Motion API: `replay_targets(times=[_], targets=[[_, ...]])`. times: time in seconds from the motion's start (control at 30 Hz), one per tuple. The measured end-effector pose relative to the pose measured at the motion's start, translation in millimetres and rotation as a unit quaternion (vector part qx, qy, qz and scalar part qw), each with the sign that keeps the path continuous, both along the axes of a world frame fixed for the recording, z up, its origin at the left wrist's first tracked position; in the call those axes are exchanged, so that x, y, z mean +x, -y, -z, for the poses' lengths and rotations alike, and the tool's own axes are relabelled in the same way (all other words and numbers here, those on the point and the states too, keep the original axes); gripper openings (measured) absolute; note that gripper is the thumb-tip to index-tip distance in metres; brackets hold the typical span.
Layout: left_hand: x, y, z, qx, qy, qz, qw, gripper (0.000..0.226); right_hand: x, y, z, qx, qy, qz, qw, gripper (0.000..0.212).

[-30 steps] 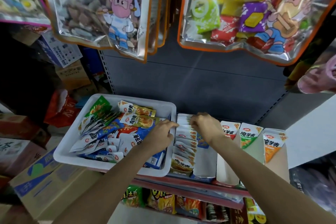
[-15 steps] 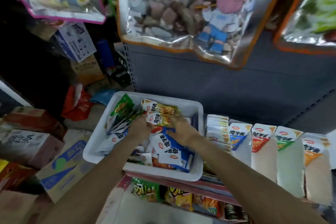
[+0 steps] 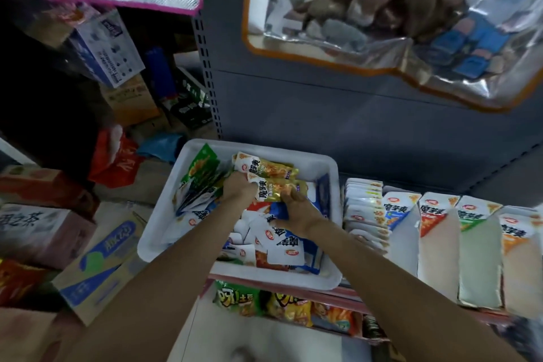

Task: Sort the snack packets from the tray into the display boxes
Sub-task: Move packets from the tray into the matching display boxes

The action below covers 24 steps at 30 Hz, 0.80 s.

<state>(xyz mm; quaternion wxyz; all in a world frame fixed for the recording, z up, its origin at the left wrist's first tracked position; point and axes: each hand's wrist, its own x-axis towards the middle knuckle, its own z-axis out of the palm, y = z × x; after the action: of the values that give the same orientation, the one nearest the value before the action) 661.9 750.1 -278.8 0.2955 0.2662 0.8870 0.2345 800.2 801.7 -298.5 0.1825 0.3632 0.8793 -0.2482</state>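
A white tray on the shelf holds a heap of snack packets in green, yellow, blue and red. Both my hands are inside it. My left hand has its fingers curled at the white end of a yellow packet. My right hand pinches the same packet's lower edge and lies over blue packets. A second yellow packet lies just behind. Right of the tray stand the display boxes: one filled with upright packets, then blue, red, green and orange ones.
Big clear bags of sweets hang overhead against the grey back panel. Cardboard cartons are piled on the left. Chip bags fill the lower shelf under the tray.
Both hands left the filled display box and went left into the tray, where they closed on a yellow packet. The view swung left and down.
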Motion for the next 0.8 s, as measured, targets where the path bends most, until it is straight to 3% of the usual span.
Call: replay_targets(times=[0.13, 0.27, 0.33, 0.43, 0.53, 0.6, 0.63, 0.73, 0.8], targets=[[0, 1, -6, 0.024, 0.003, 0.007, 1.0, 0.013, 0, -1, 1, -0.004, -0.038, 0.019, 0.999, 0.084], [5, 15, -21, 0.125, -0.042, -0.034, 0.991, 0.024, 2, 0, -3, -0.033, -0.095, 0.059, 0.993, 0.096], [7, 26, -30, 0.185, -0.079, -0.029, 0.979, 0.023, 4, 2, -11, -0.041, -0.175, 0.1, 0.979, 0.096], [11, 38, -46, 0.286, -0.148, 0.067, 0.944, 0.016, 12, 3, -40, 0.0, -0.311, 0.141, 0.94, 0.085], [23, 40, -65, 0.34, -0.192, 0.183, 0.902, 0.013, 27, -4, -75, 0.026, -0.373, 0.108, 0.921, 0.057], [37, 36, -75, 0.365, -0.196, 0.22, 0.883, 0.012, 41, -10, -90, 0.048, -0.398, 0.088, 0.912, 0.012], [44, 31, -77, 0.38, -0.196, 0.217, 0.878, 0.012, 49, -14, -92, 0.061, -0.409, 0.089, 0.906, 0.013], [68, 14, -78, 0.385, -0.143, 0.135, 0.902, 0.024, 77, -27, -101, 0.082, -0.429, 0.144, 0.888, 0.027], [83, 2, -73, 0.32, -0.112, 0.131, 0.932, 0.033, 99, -40, -103, 0.074, -0.465, 0.221, 0.854, 0.029]])
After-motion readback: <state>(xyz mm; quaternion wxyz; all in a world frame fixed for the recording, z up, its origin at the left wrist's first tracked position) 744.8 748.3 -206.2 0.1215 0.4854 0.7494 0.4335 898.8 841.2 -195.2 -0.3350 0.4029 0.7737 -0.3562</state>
